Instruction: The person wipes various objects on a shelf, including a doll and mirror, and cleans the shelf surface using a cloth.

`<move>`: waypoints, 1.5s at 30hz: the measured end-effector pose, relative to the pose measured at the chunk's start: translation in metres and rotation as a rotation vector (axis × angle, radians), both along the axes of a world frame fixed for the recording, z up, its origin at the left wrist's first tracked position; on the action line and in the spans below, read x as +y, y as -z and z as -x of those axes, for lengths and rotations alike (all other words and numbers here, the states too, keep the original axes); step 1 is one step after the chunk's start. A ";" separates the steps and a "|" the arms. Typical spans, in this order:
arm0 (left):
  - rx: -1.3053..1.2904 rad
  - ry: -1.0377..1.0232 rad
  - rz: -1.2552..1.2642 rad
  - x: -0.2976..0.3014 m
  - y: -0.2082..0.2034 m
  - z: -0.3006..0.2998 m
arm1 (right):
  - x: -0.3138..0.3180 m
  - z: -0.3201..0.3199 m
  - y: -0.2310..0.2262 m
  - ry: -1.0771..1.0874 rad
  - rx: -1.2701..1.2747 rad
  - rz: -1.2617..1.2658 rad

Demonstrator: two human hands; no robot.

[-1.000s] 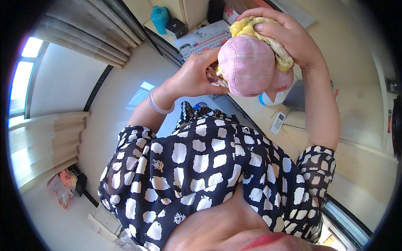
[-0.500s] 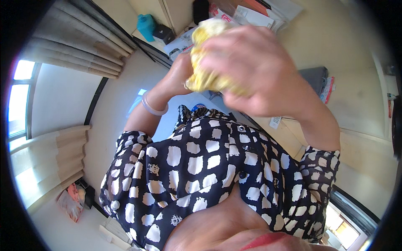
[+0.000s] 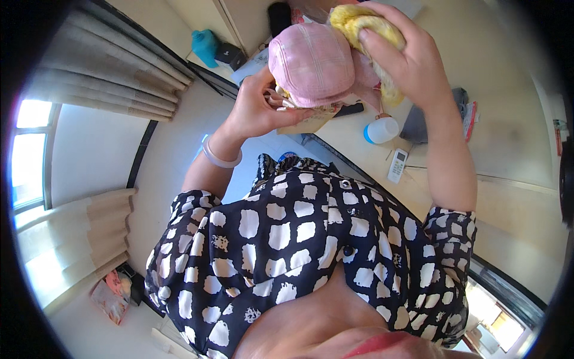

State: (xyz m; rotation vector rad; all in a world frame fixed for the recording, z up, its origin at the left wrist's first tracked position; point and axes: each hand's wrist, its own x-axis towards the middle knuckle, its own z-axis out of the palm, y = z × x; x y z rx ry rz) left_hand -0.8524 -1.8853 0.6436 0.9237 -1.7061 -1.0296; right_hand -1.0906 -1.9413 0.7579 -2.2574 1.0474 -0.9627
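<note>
Raised in front of me, my left hand (image 3: 254,107) is closed round the lower left of a decorated thing topped by a rounded pink plaid cap (image 3: 314,63). Small cream and brownish parts show below the cap, between my fingers; I cannot make out what kind of thing it is. In my right hand (image 3: 412,63) is a bunched yellow cloth (image 3: 368,27), its end hanging down beside the pink fabric. The cloth lies close against the right side of the capped thing; whether it presses on it cannot be told.
Beyond my hands runs a pale desk (image 3: 496,119). On it are a white bottle with a blue end (image 3: 381,130), a white remote control (image 3: 397,166) and a grey folded item (image 3: 427,122). A turquoise bottle (image 3: 204,46) and a black box (image 3: 230,55) stand at the far left.
My hands have drawn apart, the right one moving up and to the right with the yellow cloth. The pink-capped thing, hidden before, now shows in my left hand.
</note>
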 end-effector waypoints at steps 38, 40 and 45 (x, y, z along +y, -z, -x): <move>1.533 0.108 -0.766 -0.040 -0.001 0.017 | 0.045 -0.038 0.110 0.342 -1.100 -0.164; 1.537 0.119 -0.768 -0.040 0.001 0.018 | 0.043 -0.042 0.104 0.317 -0.999 -0.069; 1.644 0.175 -0.785 -0.035 0.005 0.028 | 0.030 -0.062 0.096 0.183 -0.434 0.476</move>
